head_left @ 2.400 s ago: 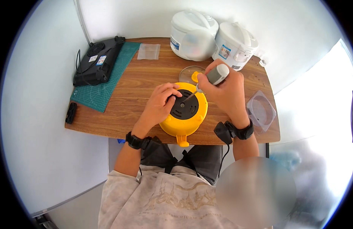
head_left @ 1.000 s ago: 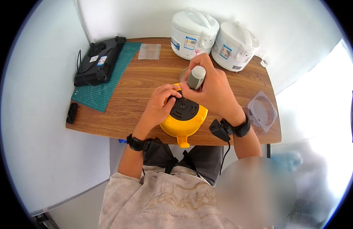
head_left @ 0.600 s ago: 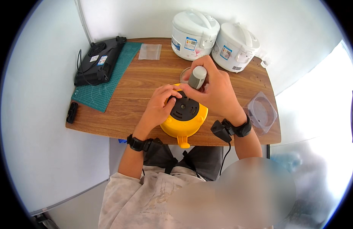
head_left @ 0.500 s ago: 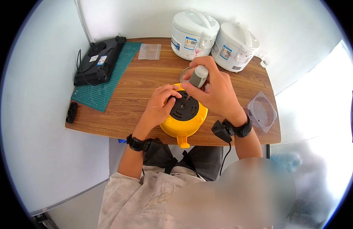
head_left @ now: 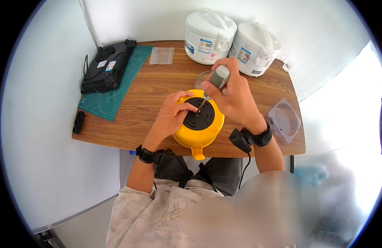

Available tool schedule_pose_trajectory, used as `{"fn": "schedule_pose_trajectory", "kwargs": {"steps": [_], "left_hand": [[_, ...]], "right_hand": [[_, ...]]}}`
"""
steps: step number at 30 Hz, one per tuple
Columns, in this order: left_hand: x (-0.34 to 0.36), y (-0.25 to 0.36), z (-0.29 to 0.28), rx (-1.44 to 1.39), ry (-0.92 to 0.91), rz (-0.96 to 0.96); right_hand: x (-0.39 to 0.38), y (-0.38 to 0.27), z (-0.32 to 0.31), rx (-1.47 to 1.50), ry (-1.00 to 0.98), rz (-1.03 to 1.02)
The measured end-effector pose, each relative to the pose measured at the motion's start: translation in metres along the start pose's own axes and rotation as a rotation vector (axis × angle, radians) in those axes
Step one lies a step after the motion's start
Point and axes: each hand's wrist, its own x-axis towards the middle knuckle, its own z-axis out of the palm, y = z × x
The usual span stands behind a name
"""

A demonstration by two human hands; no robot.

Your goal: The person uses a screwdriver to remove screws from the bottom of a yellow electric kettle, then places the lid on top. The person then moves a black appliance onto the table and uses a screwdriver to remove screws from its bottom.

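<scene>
Bent over a wooden tabletop (head_left: 145, 95), you grasp a grey-handled screwdriver (head_left: 220, 76) in your right hand (head_left: 237, 97), fingers curled firmly round the handle, its shaft slanting down to the middle of an upturned yellow pot (head_left: 195, 137). The pot sits near the table's front edge, directly before you, its round black base (head_left: 195, 122) facing up and its yellow handle (head_left: 198, 153) pointing toward your lap; whatever the pot may hold is hidden beneath it. Your left hand (head_left: 171, 115) rests on the pot's left side, fingers spread over the rim and base, the index fingertip right at the screwdriver's tip; whether it pinches anything there with the thumb, you cannot tell from this view.

Behind your right hand a round clear lid (head_left: 201, 81) lies partly covered. Two white rice cookers stand side by side at the back, the left one (head_left: 207, 35) and the right one (head_left: 255, 49), both with lids down, their contents out of sight. To your right, a clear plastic container (head_left: 284, 118) lies near the table's edge, its inside too glary to read. Toward the back, a clear bag (head_left: 161, 56) lies flat. At left, a black appliance (head_left: 106, 68) rests partly on a green mat (head_left: 101, 108).
</scene>
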Motion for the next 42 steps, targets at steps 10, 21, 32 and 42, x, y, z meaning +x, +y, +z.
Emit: {"fn": "schedule_pose_trajectory", "kwargs": {"steps": [10, 21, 32, 42], "left_hand": [[0.001, 0.002, 0.001, -0.007, -0.013, -0.021], [0.002, 0.002, 0.002, -0.028, -0.002, -0.021], [-0.003, 0.000, 0.003, 0.006, -0.011, -0.049], [0.001, 0.009, 0.001, 0.064, -0.036, -0.041]], "right_hand": [[-0.005, -0.006, 0.008, -0.091, -0.052, -0.036], [-0.002, -0.010, 0.008, -0.023, -0.119, -0.203], [0.005, -0.018, -0.004, -0.025, -0.137, -0.273], [0.007, -0.012, 0.014, -0.167, 0.042, -0.112]]}}
